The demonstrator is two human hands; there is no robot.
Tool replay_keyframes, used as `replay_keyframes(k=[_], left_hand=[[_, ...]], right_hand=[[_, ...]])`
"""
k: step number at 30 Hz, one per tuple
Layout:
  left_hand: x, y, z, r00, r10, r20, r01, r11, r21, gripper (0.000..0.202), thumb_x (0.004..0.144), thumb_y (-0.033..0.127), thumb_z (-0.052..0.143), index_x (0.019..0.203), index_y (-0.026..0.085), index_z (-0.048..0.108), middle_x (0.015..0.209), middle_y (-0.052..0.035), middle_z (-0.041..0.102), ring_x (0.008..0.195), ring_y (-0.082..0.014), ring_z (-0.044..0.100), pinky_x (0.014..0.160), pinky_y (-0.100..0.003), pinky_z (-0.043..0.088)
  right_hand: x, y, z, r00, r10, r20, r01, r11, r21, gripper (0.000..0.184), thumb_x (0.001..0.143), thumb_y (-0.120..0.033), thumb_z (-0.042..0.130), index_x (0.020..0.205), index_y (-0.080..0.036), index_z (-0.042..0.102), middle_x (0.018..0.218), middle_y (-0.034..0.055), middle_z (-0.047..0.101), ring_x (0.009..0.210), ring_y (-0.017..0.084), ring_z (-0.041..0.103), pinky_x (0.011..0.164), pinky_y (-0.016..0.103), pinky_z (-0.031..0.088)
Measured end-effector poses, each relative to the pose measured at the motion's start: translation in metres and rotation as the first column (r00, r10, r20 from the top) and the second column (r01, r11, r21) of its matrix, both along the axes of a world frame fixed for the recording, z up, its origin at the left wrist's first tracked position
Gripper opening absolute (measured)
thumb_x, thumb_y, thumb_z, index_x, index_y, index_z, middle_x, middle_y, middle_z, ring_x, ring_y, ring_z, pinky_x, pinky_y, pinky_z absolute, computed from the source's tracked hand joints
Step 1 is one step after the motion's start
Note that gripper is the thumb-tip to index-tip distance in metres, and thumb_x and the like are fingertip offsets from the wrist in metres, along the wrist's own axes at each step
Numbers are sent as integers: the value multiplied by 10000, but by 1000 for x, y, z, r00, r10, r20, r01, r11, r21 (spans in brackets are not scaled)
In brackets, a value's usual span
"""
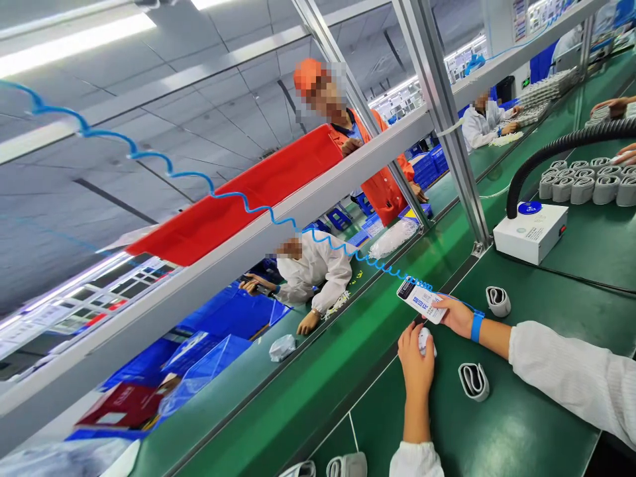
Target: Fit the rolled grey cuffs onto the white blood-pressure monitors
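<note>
Two hands work close together on a green table (pixel 521 424). The left hand (pixel 416 361) comes up from the bottom, and its fingers curl down over a small white thing (pixel 426 340) that sits on the table. Most of that thing is hidden under the hand, so I cannot tell what it is. The right hand (pixel 454 314) comes in from the right and holds a white card (pixel 421 301) with blue print, pinched between thumb and fingers, just above the small white thing. A blue wrist band (pixel 477 326) sits on the right wrist, and a curly blue cord (pixel 199 179) runs from it up and away to the left. One rolled grey band (pixel 498 301) lies near the right hand, and another rolled band (pixel 474 381) lies just beside the left arm. A white box (pixel 530 233) with a black hose (pixel 546 154) stands farther back, next to rows of rolled bands (pixel 586 182). Across the belt, a person in a white coat (pixel 318 268) leans over, and a person in orange (pixel 377 172) stands behind a red tray (pixel 238 199).
</note>
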State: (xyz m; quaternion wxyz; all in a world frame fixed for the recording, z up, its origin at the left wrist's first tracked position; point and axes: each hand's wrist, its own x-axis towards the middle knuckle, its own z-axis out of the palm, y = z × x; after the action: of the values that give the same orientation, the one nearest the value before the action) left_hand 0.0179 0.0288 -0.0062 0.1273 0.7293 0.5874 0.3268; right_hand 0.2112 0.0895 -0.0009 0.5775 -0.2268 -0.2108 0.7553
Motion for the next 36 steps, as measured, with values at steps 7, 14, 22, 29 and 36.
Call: replay_keyframes(k=[7, 14, 22, 29, 36], left_hand=[[0, -1, 5, 1000, -5, -3, 5, 1000, -7, 421, 1056, 385, 581, 1395, 230, 779, 1577, -159, 690, 1486, -367, 594, 1276, -585, 453], [-4, 2, -3, 986, 39, 163, -43, 999, 16, 488, 1098, 458, 538, 1477, 209, 717, 1541, -179, 719, 1474, -336, 652, 1277, -518, 501], [-28, 28, 29, 743, 64, 666, -82, 997, -4, 804, 975, 590, 779, 1650, 219, 551, 1562, -221, 706, 1385, -359, 745, 1114, -468, 644], [-25, 17, 39, 716, 153, 681, -121, 988, -95, 807, 950, 669, 776, 1591, 191, 666, 1286, -147, 846, 1053, -305, 848, 803, -357, 697], [-35, 2, 112, 788, 82, 610, -165, 983, 82, 694, 932, 707, 806, 1420, 214, 791, 1411, -173, 806, 1275, -349, 796, 1055, -444, 679]], right_hand=[[-1, 2, -3, 1000, -3, 19, 3, 1000, 6, 440, 790, -247, 891, 1215, -166, 809, 1256, 154, 860, 1038, 314, 851, 1015, 461, 651], [-7, 2, -5, 1000, -5, 23, 4, 1000, 27, 472, 731, -289, 932, 1171, -173, 807, 1183, 131, 873, 989, 297, 839, 952, 428, 645], [-11, -6, 3, 978, 78, 192, -103, 987, 123, 468, 667, -334, 948, 1101, -207, 827, 1093, 72, 868, 1044, 287, 807, 924, 365, 587], [-10, -12, 8, 937, 129, 325, -216, 944, 250, 360, 641, -350, 932, 943, -187, 826, 917, 29, 846, 858, 244, 758, 782, 313, 531], [-7, -5, 6, 970, 106, 218, -128, 987, 93, 467, 618, -307, 966, 1044, -171, 832, 1027, 75, 873, 955, 278, 809, 869, 361, 592]])
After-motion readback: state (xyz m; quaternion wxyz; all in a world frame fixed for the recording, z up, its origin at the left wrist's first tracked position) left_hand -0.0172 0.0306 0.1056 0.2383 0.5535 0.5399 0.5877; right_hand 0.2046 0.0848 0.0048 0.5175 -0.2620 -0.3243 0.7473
